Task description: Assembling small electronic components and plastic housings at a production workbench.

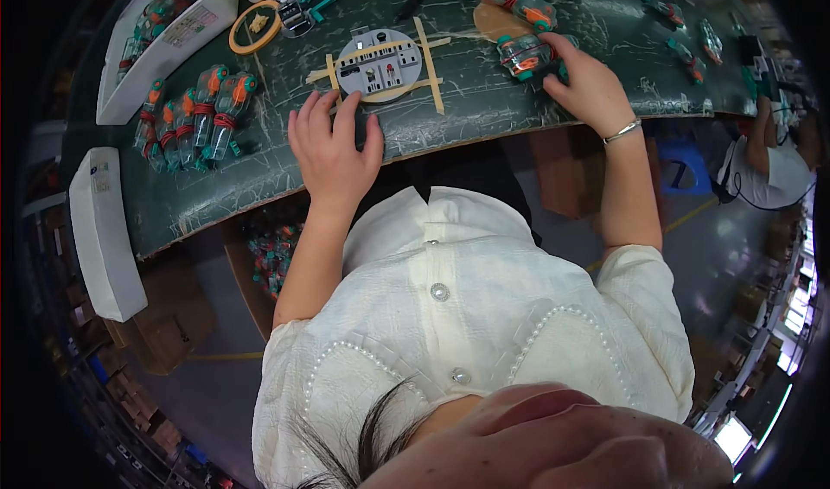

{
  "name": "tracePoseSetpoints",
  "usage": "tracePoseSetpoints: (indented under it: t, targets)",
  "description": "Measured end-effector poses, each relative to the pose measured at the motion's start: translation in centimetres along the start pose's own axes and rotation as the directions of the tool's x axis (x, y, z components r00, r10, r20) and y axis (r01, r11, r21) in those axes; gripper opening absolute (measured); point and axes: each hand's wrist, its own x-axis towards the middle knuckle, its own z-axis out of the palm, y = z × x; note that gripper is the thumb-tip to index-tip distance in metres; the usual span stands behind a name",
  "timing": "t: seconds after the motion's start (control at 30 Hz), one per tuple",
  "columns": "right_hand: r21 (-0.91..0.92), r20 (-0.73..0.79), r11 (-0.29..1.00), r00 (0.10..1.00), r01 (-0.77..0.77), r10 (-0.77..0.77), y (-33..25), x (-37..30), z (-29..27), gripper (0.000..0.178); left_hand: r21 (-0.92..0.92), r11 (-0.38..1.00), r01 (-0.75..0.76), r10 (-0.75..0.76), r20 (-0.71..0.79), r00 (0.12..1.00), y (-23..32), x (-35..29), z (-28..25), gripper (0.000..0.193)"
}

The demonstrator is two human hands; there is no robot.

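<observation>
My left hand (335,147) rests open and palm down at the table's near edge, its spread fingertips by the lower rim of a round grey fixture (380,50). Tan tape strips frame that fixture, and small parts sit in its recesses. Off to the right, my right hand (595,84) has thumb and index finger around the right end of a clear plastic unit with teal ends and red wire (524,55), which lies on the table. Beyond it are similar clear units with orange parts (510,3), beside a tan round disc (497,24).
Several wired units (203,113) lie in a row on the green table (259,165). White bins (173,57) stand at the back left, near a roll of tape (256,27). More units (687,59) lie far right. A co-worker (769,165) sits beyond them. Boxes (566,173) stand under the table.
</observation>
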Motion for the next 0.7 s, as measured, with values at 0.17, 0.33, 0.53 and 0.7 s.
tracePoseSetpoints:
  t: [0.17, 0.33, 0.53, 0.7]
  targets:
    - [-0.298, 0.231, 0.952, 0.962, -0.072, 0.146, -0.6, 1.0, -0.9, 0.059, -0.012, 1.000, -0.012, 0.011, -0.024, 1.000, 0.0, -0.4, 0.0, 0.033]
    - [-0.357, 0.364, 0.934, 0.916, -0.029, 0.168, 0.0, 3.7, -2.0, 0.049, -0.071, 0.996, -0.045, 0.042, -0.042, 0.998, 0.1, -0.1, -0.2, 0.030]
    - [0.502, 0.533, 0.835, 0.841, -0.225, -0.094, -5.8, 1.3, -0.8, 0.045, -0.809, 0.463, 0.361, -0.138, 0.337, 0.932, 3.1, -1.5, -1.4, 0.052]
    - [0.772, 0.146, 0.635, 0.960, 0.041, -0.241, -12.6, -0.9, 3.4, 0.041, -0.788, -0.185, 0.587, -0.052, 0.604, 0.795, 4.4, 1.0, -2.0, 0.051]
